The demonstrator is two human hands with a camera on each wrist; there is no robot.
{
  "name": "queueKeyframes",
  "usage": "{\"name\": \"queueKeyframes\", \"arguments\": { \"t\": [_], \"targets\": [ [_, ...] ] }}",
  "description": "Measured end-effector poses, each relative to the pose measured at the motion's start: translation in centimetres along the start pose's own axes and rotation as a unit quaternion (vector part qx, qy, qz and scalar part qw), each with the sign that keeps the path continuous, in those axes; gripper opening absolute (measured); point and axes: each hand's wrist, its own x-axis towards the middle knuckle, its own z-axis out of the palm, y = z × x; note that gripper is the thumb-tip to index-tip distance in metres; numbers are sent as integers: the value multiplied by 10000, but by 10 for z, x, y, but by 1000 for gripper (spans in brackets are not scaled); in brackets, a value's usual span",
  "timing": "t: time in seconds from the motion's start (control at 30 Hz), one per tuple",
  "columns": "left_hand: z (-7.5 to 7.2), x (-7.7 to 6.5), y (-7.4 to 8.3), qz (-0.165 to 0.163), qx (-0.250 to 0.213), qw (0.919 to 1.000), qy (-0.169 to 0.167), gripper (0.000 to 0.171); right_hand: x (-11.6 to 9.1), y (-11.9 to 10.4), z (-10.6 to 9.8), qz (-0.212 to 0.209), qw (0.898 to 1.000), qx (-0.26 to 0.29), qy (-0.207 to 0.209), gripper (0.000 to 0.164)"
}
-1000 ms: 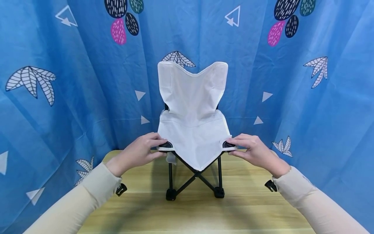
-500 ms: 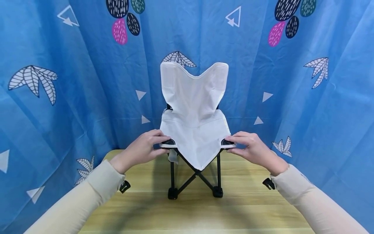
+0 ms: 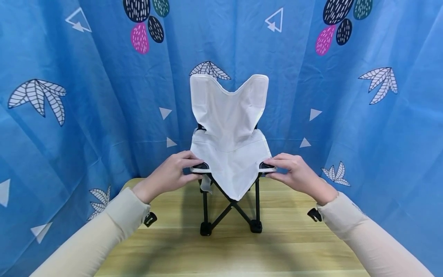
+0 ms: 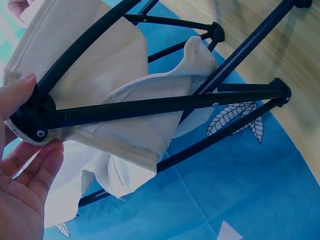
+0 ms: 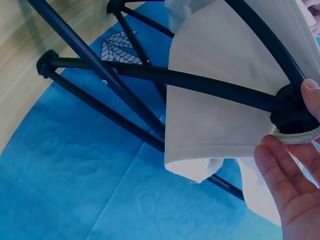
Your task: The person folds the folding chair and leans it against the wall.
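Left hand [image 3: 169,174] and right hand [image 3: 296,173], each pinching 1 seat corner [image 3: 205,167] between barely parted thumb and fingers, sit slightly closer together than 1 second ago, so the chair [image 3: 230,154], upright toward the far edge of the table [image 3: 228,256], is probably being drawn narrower.
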Motion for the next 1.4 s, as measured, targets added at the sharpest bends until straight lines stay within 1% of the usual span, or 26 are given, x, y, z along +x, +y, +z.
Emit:
{"name": "queueKeyframes", "arguments": {
  "t": [0.4,0.67,0.9,1.17,1.4],
  "targets": [
    [2,9,3,165,82,9995,250,41,9,1,1,-22,10000,-31,61,54],
    [3,15,1,224,92,9994,263,43,13,2,1,32,9999,-141,22,51],
    [4,21,0,418,58,9985,349,41,17,4,3,-47,9997,-238,86,50],
    [7,26,2,589,147,9968,511,39,22,5,5,-65,9998,-92,133,49],
    [8,30,5,623,158,9964,556,38,25,5,7,8,9999,-49,132,49]
  ]
}}
